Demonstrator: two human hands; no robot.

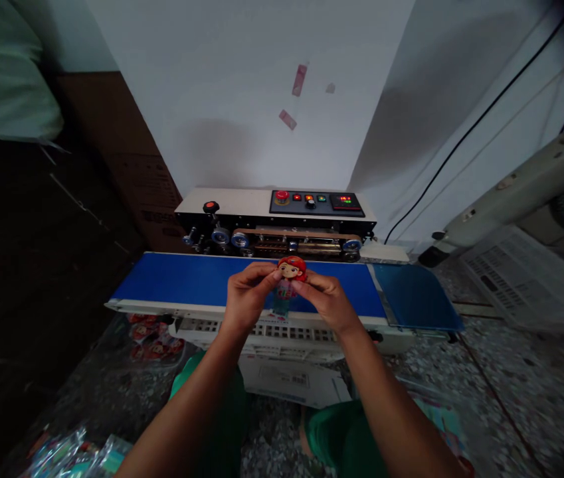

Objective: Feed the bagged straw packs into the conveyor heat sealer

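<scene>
A flat cartoon-girl figure (291,270) with red hair is held upright by both hands over the blue belt. My left hand (248,295) pinches its left edge between thumb and fingers. At the other edge, my right hand (330,299) pinches it the same way. Below the head hangs a clear printed packet (282,304) with pink and teal on it; whether the figure sits inside or in front of it I cannot tell. Just behind the hands stands a band sealer (294,242) with rollers, and its blue conveyor belt (177,279) runs beneath them.
The sealer's control panel (316,203) has a red stop button and a lit display. Red-haired figures (155,342) lie in plastic at lower left, near several clear packets (80,458). A white crate (525,279) stands right; a cardboard box (137,179) stands left.
</scene>
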